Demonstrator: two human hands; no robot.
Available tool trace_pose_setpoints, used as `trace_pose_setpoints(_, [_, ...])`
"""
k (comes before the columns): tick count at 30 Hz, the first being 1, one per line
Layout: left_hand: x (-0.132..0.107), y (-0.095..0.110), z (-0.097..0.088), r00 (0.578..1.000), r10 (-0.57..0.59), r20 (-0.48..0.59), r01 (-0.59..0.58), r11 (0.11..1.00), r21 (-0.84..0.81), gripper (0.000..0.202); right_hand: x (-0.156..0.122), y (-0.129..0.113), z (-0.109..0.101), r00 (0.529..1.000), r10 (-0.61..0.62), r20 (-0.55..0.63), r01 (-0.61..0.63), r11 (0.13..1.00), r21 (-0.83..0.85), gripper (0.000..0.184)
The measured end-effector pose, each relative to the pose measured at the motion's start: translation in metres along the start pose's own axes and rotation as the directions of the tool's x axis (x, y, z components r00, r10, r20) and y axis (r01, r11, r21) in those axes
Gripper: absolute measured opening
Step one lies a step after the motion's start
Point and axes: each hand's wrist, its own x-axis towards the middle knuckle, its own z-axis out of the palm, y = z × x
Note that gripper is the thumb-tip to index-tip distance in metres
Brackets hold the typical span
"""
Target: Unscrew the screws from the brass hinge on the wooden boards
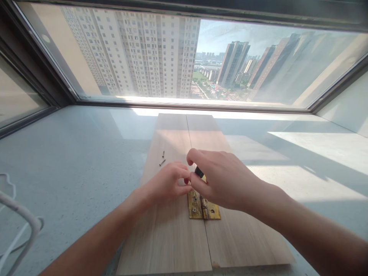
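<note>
Right hand (pixel 221 180) grip pinched on a dark tool (pixel 199 173), left hand (pixel 169 186) grip pressed together at its tip, hinge (pixel 204 207) just below, screws (pixel 162 158) beyond-left, boards (pixel 172 237) beneath.

I log hard daylight from the window (pixel 201 61) beyond the fingers (pixel 201 156), blown white at its base. Shadow bands right of them; frame edges bow.

We are pinching a small dark tool (pixel 199 172) in our right hand (pixel 221 180), and our left hand (pixel 168 184) is curling its fingertips against it. Just beneath the grip, a brass hinge (pixel 204 209) is lying across the seam of two wooden boards (pixel 169 237). Two screws (pixel 162 158) are lying just beyond it, leftward.
</note>
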Motion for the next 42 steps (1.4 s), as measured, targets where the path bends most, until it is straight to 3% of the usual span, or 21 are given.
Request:
trace_pose_setpoints(3, [0.001, 0.000, 0.001, 1.000, -0.028, -0.007, 0.028, 0.999, -0.016, 0.009, -0.002, 0.000, -0.002, 0.999, 0.039, 0.010, -0.040, 0.996, 0.080, 0.018])
trace_pose_setpoints(8, [0.002, 0.001, 0.001, 0.998, -0.064, 0.007, 0.064, 0.998, -0.020, 0.005, -0.001, 0.003, 0.001, 0.984, 0.179, -0.006, -0.180, 0.983, -0.038, 0.029])
trace_pose_setpoints(15, [0.001, 0.003, -0.002, 0.999, -0.048, 0.016, 0.047, 0.997, 0.069, 0.010, -0.009, 0.023, -0.007, 0.969, 0.178, -0.169, -0.148, 0.973, 0.177, 0.018])
trace_pose_setpoints(23, [0.007, 0.016, 0.004, 0.996, -0.023, 0.089, -0.010, 0.934, 0.358, 0.023, -0.020, 0.038, -0.024, 0.928, 0.286, -0.241, -0.226, 0.942, 0.246, 0.024])
trace_pose_setpoints(29, [0.004, 0.018, -0.011, 0.997, -0.067, 0.041, 0.053, 0.960, 0.274, 0.017, -0.024, 0.042, -0.027, 0.926, 0.286, -0.247, -0.221, 0.940, 0.259, 0.026])
trace_pose_setpoints(34, [0.003, 0.015, -0.023, 0.984, 0.026, 0.177, -0.058, 0.981, 0.183, 0.016, -0.025, 0.044, -0.027, 0.934, 0.276, -0.226, -0.206, 0.935, 0.289, 0.028])
trace_pose_setpoints(42, [0.007, 0.016, -0.019, 0.967, 0.014, 0.254, -0.093, 0.950, 0.298, 0.012, -0.025, 0.044, -0.026, 0.933, 0.274, -0.234, -0.201, 0.934, 0.295, 0.026])
